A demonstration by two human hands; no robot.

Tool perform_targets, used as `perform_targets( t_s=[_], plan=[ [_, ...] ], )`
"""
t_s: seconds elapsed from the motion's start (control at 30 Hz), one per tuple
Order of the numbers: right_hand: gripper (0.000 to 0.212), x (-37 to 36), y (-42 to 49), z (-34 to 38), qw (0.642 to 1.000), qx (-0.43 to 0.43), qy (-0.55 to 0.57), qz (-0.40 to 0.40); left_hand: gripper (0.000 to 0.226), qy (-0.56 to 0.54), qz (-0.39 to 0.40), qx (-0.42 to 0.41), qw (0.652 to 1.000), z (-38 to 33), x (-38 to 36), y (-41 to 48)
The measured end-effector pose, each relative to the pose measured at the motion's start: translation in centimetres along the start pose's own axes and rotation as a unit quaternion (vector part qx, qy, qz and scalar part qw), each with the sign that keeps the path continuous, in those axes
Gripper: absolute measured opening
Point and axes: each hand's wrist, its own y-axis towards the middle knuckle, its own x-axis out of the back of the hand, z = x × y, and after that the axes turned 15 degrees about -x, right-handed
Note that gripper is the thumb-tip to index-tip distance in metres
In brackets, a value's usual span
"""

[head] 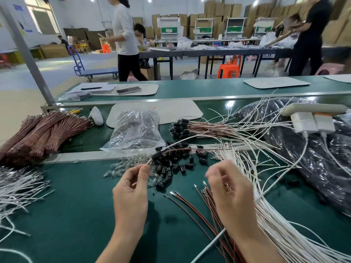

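My left hand (133,188) pinches the end of a wire whose far part carries a black cap (157,155), with a white and a brown strand trailing right. My right hand (230,194) hovers above the brown wires (191,207), fingers loosely curled and blurred, holding nothing I can make out. Loose black caps (176,164) and small clear bulbs (121,166) lie scattered just beyond both hands on the green table (76,215). A thick sheaf of white wires (275,224) runs under and to the right of my right hand.
Finished capped wires (182,128) lie fanned at centre right. Bundled brown wires (38,135) and white wires (17,188) sit at left. A clear plastic bag (134,130), a black bag (313,158) and a power strip with chargers (313,114) crowd the back. People work at far tables.
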Motion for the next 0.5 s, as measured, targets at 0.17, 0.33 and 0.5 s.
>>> perform_targets(
  t_s=[0.17, 0.33, 0.5],
  plan=[
    [0.045, -1.0, -0.3, 0.2, 0.959, -0.206, 0.054, 0.187, 0.011, 0.013, 0.088, -0.033, 0.995, -0.5, -0.7, -1.0],
    [0.028, -1.1, 0.0, 0.8, 0.915, -0.283, 0.242, 0.157, 0.015, 0.068, 0.175, -0.091, 0.978, -0.6, -1.1, -1.8],
    [0.022, -1.7, -0.3, 0.9, 0.903, -0.3, 0.25, 0.18, 0.005, 0.095, 0.193, -0.123, 0.969, -0.2, -1.1, -1.8]
  ],
)
